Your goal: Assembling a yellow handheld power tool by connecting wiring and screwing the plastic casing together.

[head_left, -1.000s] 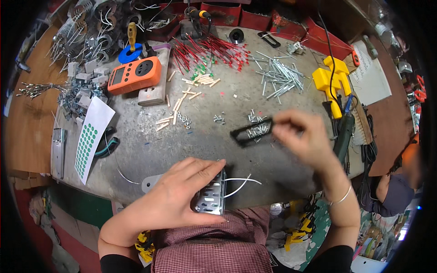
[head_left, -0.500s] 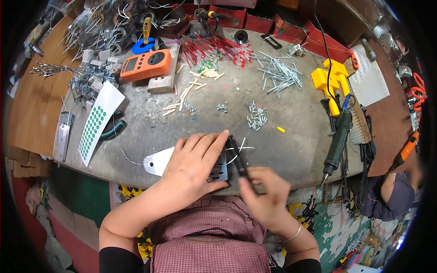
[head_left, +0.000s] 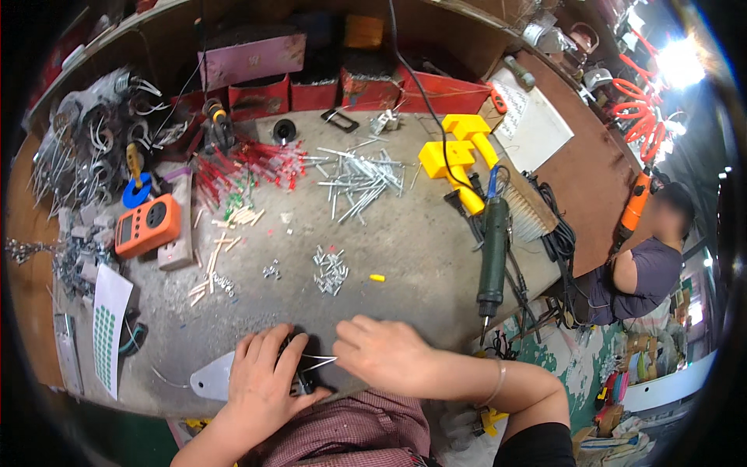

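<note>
Silvery metal plate (head_left: 214, 377) tapers to a rounded, holed end.

At two o'clock, glare is cast by a white light (head_left: 681, 64); the counter (head_left: 420, 241) is softly lit, straight edges bent, corners blackened.

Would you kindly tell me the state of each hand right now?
Left hand: closed, holding the metal piece and black frame.
Right hand: closed, pinching the white wires.

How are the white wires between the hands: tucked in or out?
Sticking out: the white wires show in the gap between left hand and right hand.
</note>
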{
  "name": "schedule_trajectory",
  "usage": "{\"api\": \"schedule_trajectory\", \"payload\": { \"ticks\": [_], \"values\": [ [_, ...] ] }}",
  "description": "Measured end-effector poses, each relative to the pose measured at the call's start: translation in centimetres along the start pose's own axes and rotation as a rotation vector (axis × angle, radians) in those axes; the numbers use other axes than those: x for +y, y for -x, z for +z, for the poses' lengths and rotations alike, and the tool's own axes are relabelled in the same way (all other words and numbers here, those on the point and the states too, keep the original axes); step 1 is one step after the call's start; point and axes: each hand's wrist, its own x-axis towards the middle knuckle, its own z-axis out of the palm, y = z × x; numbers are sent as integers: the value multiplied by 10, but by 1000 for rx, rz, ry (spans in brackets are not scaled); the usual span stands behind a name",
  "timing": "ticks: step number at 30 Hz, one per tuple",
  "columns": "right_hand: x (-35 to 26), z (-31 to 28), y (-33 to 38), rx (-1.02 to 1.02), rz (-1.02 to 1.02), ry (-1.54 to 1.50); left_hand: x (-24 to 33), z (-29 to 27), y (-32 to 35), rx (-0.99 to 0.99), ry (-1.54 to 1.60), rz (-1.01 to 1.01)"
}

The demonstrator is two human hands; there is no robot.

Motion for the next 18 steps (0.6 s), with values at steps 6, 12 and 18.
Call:
{"api": "schedule_trajectory", "payload": {
  "ticks": [6,12,18],
  "values": [
    [189,-89,0,473,740,476,-3,5,-3,18,-26,43],
    [267,-82,-30,-5,1037,427,-3,4,-1,34,-93,44],
    [297,-96,-14,1000,900,-152,-5,-8,-5,51,172,43]
  ]
}}
